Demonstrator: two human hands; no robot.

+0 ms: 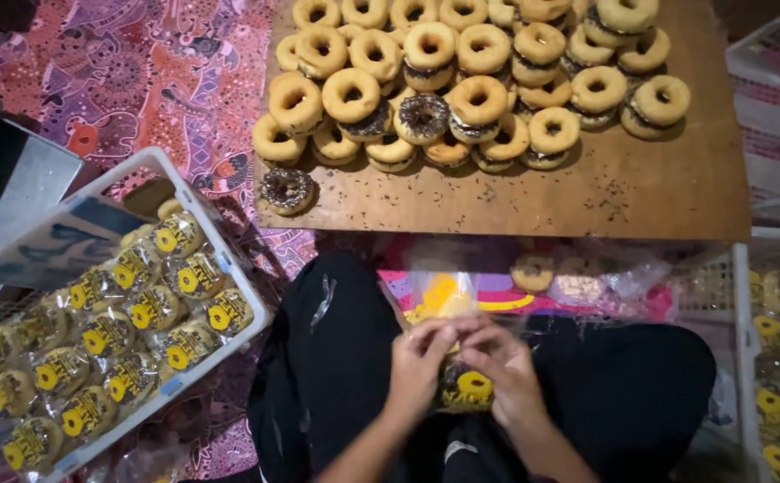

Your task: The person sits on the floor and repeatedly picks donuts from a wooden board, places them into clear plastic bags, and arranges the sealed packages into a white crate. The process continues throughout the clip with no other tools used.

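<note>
Your hands, left (421,358) and right (502,362), pinched a bagged donut (464,386) over your lap. Many wrapped ones filled the crate (153,165); the board (676,188) held a pile of donuts (462,80) unbagged.

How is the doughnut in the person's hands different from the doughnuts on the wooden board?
The doughnut in the hands sits inside a clear bag with a yellow mark, held by the left hand and right hand; the board doughnuts are bare and piled up. Both are ring-shaped.
</note>
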